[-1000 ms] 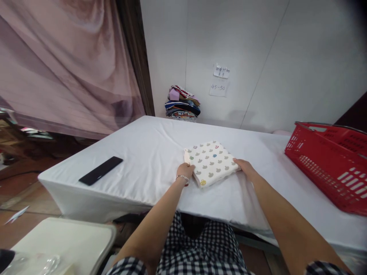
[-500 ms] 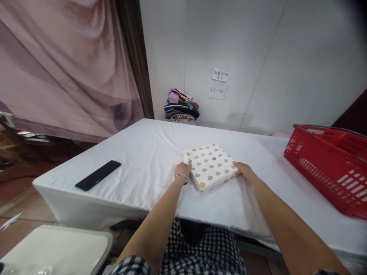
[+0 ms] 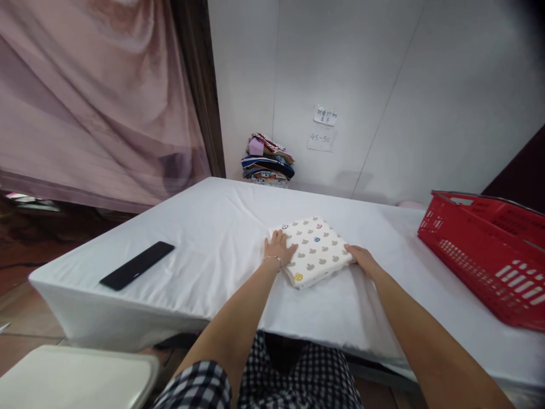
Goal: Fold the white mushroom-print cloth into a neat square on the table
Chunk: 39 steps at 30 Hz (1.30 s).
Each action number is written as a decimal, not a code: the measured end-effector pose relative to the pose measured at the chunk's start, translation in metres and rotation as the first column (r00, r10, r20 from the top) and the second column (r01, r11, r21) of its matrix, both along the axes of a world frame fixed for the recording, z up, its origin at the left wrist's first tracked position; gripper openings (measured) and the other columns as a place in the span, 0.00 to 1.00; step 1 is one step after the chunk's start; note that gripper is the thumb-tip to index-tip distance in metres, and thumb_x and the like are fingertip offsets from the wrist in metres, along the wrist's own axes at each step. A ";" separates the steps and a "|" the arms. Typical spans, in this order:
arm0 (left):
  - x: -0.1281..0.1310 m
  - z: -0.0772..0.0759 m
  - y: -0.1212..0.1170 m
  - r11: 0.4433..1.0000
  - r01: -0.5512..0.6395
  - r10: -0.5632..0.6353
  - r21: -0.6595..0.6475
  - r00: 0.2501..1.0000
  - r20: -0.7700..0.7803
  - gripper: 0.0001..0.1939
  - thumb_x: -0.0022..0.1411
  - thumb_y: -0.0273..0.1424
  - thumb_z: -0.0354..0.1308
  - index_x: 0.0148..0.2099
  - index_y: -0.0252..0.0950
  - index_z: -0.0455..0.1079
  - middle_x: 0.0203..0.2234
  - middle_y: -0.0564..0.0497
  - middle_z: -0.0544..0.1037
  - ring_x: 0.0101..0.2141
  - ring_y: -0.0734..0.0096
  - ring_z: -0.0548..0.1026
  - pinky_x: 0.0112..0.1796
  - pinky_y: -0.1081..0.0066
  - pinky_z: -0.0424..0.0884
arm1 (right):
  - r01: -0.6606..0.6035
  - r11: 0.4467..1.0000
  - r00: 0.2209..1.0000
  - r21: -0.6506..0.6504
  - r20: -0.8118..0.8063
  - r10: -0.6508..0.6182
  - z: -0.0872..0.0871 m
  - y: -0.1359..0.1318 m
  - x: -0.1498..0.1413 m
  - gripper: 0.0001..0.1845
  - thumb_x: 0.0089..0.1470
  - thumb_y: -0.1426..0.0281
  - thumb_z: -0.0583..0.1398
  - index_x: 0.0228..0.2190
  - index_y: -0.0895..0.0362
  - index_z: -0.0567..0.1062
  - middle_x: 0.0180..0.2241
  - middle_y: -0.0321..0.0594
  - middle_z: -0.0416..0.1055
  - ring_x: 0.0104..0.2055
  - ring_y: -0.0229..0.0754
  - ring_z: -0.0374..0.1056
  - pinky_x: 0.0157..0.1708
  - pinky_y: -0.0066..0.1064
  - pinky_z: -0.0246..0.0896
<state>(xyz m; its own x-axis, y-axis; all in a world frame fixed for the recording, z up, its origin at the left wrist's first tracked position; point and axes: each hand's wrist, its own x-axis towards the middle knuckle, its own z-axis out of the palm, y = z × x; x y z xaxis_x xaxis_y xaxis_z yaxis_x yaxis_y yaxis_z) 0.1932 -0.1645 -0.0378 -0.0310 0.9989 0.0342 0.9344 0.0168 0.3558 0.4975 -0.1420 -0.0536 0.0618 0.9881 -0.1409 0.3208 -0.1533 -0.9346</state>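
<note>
A folded white cloth [image 3: 314,253], printed with grey animal shapes and a few coloured figures, lies in a neat rectangle near the front of the white-covered table [image 3: 204,227]. Spread over its left side is my left hand [image 3: 279,247], fingers apart and pressing flat on the top layer. My right hand [image 3: 360,257] grips the cloth's right corner, thumb on top and the other fingers hidden at the edge or beneath.
A red plastic basket [image 3: 477,255] stands on the table's right. To the left lies a flat black object [image 3: 137,265]. Stacked folded fabrics [image 3: 268,159] sit beyond the far edge, by the wall. A pale stool [image 3: 80,378] is at the lower left.
My left hand has let go of the cloth's left edge and moved onto its top, with fingers spreading out. My right hand keeps its hold on the right corner.
</note>
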 end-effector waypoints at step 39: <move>-0.026 0.010 0.040 0.961 -0.246 0.277 -0.127 0.862 0.426 0.36 0.50 0.30 0.59 0.59 0.35 0.48 0.48 0.41 0.71 0.48 0.62 0.69 0.44 0.69 0.64 | 0.070 0.977 0.961 -0.203 0.276 -0.012 0.038 0.041 -0.036 0.38 0.30 0.57 0.69 0.44 0.63 0.71 0.46 0.54 0.69 0.41 0.50 0.69 0.34 0.32 0.64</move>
